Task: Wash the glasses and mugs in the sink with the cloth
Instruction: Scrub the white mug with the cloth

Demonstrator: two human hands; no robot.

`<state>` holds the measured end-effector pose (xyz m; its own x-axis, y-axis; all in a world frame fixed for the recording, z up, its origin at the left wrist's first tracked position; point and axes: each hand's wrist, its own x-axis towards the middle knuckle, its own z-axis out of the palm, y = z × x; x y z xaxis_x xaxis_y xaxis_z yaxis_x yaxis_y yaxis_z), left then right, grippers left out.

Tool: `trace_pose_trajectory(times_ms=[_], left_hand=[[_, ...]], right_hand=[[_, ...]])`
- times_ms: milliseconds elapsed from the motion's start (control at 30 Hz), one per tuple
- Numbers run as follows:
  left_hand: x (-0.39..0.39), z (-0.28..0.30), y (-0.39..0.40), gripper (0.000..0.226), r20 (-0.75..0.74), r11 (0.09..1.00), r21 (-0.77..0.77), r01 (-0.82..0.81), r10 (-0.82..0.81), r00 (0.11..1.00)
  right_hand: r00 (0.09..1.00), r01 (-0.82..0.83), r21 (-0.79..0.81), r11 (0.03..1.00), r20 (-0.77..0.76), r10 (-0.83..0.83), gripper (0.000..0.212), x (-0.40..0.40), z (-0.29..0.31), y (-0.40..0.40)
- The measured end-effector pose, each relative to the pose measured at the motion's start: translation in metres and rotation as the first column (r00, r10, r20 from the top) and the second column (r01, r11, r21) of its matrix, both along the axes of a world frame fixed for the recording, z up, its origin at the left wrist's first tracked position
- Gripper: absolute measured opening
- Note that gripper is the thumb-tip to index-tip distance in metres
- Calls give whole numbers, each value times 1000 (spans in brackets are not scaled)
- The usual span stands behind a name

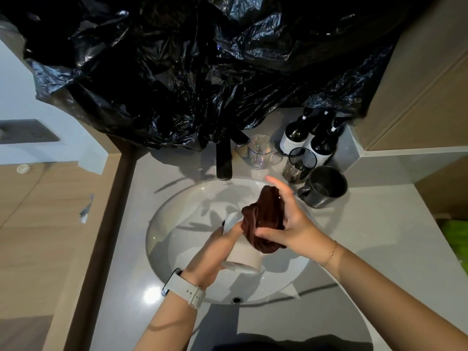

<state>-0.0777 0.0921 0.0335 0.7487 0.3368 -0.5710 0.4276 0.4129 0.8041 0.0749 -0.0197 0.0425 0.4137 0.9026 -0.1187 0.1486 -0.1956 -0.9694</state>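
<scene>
Over the white sink (177, 219), my left hand (215, 252) grips a white mug (244, 257) lying on its side. My right hand (291, 221) clutches a bunched dark brown cloth (263, 219) and presses it against the mug's upper end. On the counter behind the sink stand a clear glass (259, 152), a dark-tinted glass (300, 164) and a dark grey mug (324, 186) with its handle to the left.
A black tap (224, 160) juts over the basin's back edge. Three dark pump bottles (311, 136) stand at the back right. Crumpled black plastic sheeting (190, 67) hangs over the wall above. The grey counter (379, 236) surrounds the sink; something green (458, 239) sits at the right edge.
</scene>
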Motion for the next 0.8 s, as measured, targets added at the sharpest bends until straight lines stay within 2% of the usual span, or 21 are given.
trace_pose_trajectory(times_ms=[67, 133, 233, 300, 367, 433, 500, 567, 633, 733, 800], left_hand=[[2, -1, 4, 34, -13, 998, 51, 22, -21, 1000], [3, -3, 11, 42, -59, 991, 120, 52, -45, 997], [8, 2, 18, 42, -67, 976, 142, 165, -157, 985], [13, 8, 19, 43, -93, 969, 89, 232, -224, 970], [16, 9, 20, 45, -97, 965, -41, 258, -261, 960], [13, 3, 22, 53, -61, 964, -215, 157, -174, 983], [9, -3, 24, 61, -89, 948, -318, -32, 4, 996], [3, -11, 23, 66, -134, 932, -309, -192, 157, 978], [0, -12, 17, 66, -122, 926, -294, -238, 211, 970], [8, -13, 6, 65, -93, 946, -198, -258, 244, 965], [14, -12, 2, 60, -101, 951, -132, -279, 267, 958]], right_hand=[[999, -11, -98, 995, 45, 15, 90, 2, -1, 0], [996, -79, -226, 971, 26, 87, 70, 5, -1, 0], [937, -260, -226, 939, -293, 189, 31, 10, 4, -2], [902, -307, -215, 927, -377, 211, 18, 12, 5, -3], [891, -282, -197, 939, -417, 180, 14, 11, 3, -2], [879, -202, -176, 963, -467, 99, 13, 6, -1, 0], [873, -64, -154, 986, -487, -19, 17, 0, -7, 1], [843, 101, -117, 988, -517, -148, 15, -3, -14, 0], [827, 183, -86, 979, -525, -201, 16, -6, -19, -4], [915, 97, -34, 995, -390, -103, 22, -15, -22, -6], [942, 24, -29, 999, -333, -33, 25, -19, -21, -6]])
